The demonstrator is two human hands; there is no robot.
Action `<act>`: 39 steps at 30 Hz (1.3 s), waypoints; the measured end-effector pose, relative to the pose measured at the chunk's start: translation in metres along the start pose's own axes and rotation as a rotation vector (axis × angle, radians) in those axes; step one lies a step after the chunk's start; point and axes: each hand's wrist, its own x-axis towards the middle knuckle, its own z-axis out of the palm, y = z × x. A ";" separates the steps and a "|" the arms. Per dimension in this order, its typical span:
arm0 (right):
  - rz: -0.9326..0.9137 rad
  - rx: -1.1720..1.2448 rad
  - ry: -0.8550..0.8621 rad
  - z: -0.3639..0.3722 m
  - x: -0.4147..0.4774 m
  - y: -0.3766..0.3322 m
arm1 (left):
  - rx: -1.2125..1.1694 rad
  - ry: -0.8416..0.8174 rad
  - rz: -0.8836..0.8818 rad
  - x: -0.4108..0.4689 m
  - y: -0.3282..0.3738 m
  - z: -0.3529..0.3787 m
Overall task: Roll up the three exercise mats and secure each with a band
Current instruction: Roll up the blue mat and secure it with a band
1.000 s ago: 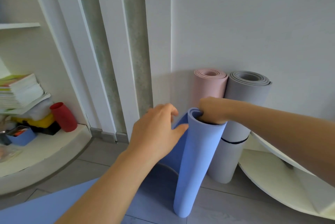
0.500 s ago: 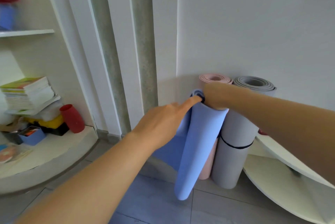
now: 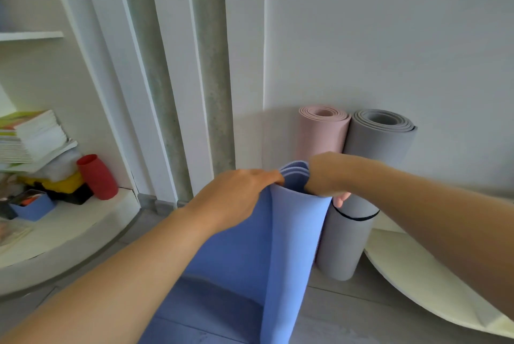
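Note:
A blue mat (image 3: 292,246) stands on end in front of me, partly rolled, its loose sheet trailing down to the floor at the left. My left hand (image 3: 236,199) grips the loose layer at the roll's top edge. My right hand (image 3: 325,176) grips the top of the roll from the right, fingers curled round it. Behind, a rolled pink mat (image 3: 322,132) and a rolled grey mat (image 3: 375,148) lean upright against the wall. The grey one has a black band (image 3: 358,217) round its middle.
A low curved white shelf (image 3: 69,238) at the left holds a red cup (image 3: 97,176), stacked books (image 3: 33,137) and a small blue box (image 3: 33,206). Another curved white ledge (image 3: 417,274) lies at the right. The floor is grey tile.
The blue roll came back down after being lifted half a second ago, and now looks thicker. My left hand shifted from pointing at its top to gripping the loose layer.

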 end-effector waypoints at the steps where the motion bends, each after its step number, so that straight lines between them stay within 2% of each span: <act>1: -0.050 -0.031 0.033 0.002 0.000 -0.001 | 0.014 0.008 0.014 -0.003 -0.002 0.000; 5: -0.286 0.045 0.094 0.004 -0.002 -0.006 | 0.073 0.040 0.082 -0.010 -0.004 0.000; 7: -0.326 -0.083 0.157 0.004 -0.005 -0.010 | 0.068 0.067 0.102 -0.010 -0.004 0.001; 9: -0.330 -0.252 0.242 0.005 -0.006 -0.017 | 0.070 0.088 0.086 -0.008 -0.002 0.001; 12: -0.304 -0.331 0.259 0.006 -0.007 -0.028 | 0.038 0.087 -0.046 -0.009 -0.002 -0.007; 18: -0.309 -0.214 0.359 0.021 -0.001 -0.033 | 0.050 0.080 -0.075 -0.016 -0.013 -0.021; 20: -0.398 -0.218 0.496 0.026 -0.002 -0.029 | 0.044 0.053 -0.081 -0.016 -0.015 -0.017; 23: -0.634 -0.302 0.680 0.028 -0.004 -0.023 | -0.063 0.060 -0.139 -0.014 -0.015 -0.017; 26: -0.772 -0.391 0.737 0.029 -0.005 -0.021 | -0.139 0.074 -0.215 -0.012 -0.012 -0.019; 31: -0.924 -0.562 0.692 0.023 -0.012 -0.031 | -0.052 0.104 -0.238 -0.010 -0.020 -0.018; 35: -0.776 -0.790 0.479 0.017 -0.023 -0.043 | 0.029 0.170 -0.240 -0.007 -0.020 -0.014; 39: -0.647 -0.804 0.506 0.014 -0.031 -0.060 | 0.032 0.172 -0.277 0.001 -0.018 -0.021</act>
